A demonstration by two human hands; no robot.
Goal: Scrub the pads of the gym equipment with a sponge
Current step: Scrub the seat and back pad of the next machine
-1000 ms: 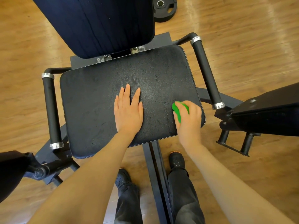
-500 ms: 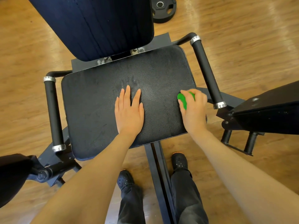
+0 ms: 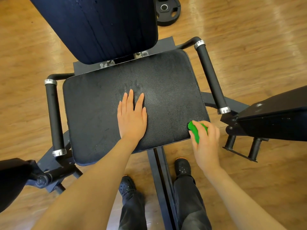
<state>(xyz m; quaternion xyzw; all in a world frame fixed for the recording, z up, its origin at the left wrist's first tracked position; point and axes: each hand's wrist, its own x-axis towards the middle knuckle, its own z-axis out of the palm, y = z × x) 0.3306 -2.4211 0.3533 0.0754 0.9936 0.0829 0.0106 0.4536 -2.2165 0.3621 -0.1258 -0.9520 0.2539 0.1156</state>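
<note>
- The back pad (image 3: pixel 99 25) is cut off by the top edge, and a dark padded piece (image 3: pixel 11 181) at the lower left runs out of the frame, so its shape cannot be told.
- Most of the green sponge (image 3: pixel 195 131) is covered by the fingers of the right hand (image 3: pixel 206 143); only a bumpy, rounded lump shows.
- That hand curls around the sponge, thumb on the near side, at the seat pad's (image 3: pixel 99 113) front right corner; the sponge appears to touch the pad's edge, though the blur there leaves it unsure.
- The left hand (image 3: pixel 132 118) lies flat on the middle of the seat pad, fingers straight and close together, holding nothing.
- The seat pad is a black rounded rectangle with a pebbled, leather-like grain and faint finger smudges (image 3: pixel 132 85) just beyond the left fingertips.
- Black cylindrical grip handles with silver collars flank it, one on the left (image 3: pixel 53 117) and one on the right (image 3: pixel 210 75).
- A black weight plate (image 3: pixel 167 9) lies on the wood-plank floor (image 3: pixel 249 47).
</note>
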